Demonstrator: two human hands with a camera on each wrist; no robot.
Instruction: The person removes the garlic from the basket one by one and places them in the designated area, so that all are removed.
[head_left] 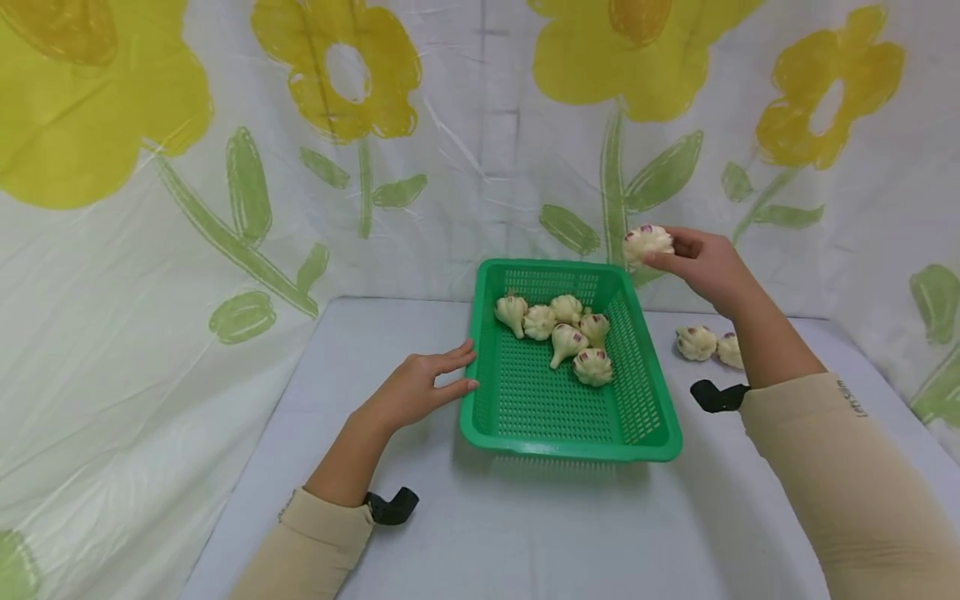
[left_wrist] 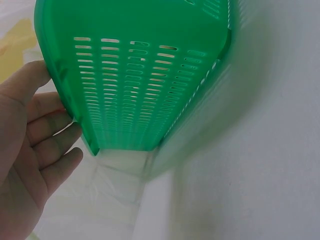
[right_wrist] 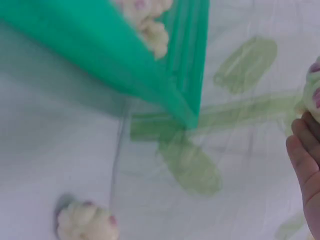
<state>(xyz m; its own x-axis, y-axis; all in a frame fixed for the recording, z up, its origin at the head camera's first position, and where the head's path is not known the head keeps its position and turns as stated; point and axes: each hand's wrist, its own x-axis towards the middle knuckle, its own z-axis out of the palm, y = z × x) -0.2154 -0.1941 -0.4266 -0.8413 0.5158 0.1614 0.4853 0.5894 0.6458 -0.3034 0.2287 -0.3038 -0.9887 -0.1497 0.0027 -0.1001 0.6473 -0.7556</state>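
Observation:
A green plastic basket (head_left: 480, 417) with slotted walls stands on the white table, several garlic bulbs (head_left: 540, 322) grouped toward its far side. My left hand (head_left: 420, 385) touches the basket's left rim with fingers nearly straight; in the left wrist view the fingertips (left_wrist: 70, 131) lie along the rim's outside. Above the basket's far right corner, my right hand (head_left: 708, 262) pinches a garlic bulb (head_left: 648, 244) between thumb and fingers. That bulb (right_wrist: 315, 90) shows only partly at the right edge of the right wrist view.
Two more garlic bulbs (head_left: 696, 342) lie on the table right of the basket, one partly hidden behind my right forearm. A white sheet (head_left: 480, 192) printed with yellow flowers hangs behind the table (head_left: 525, 525).

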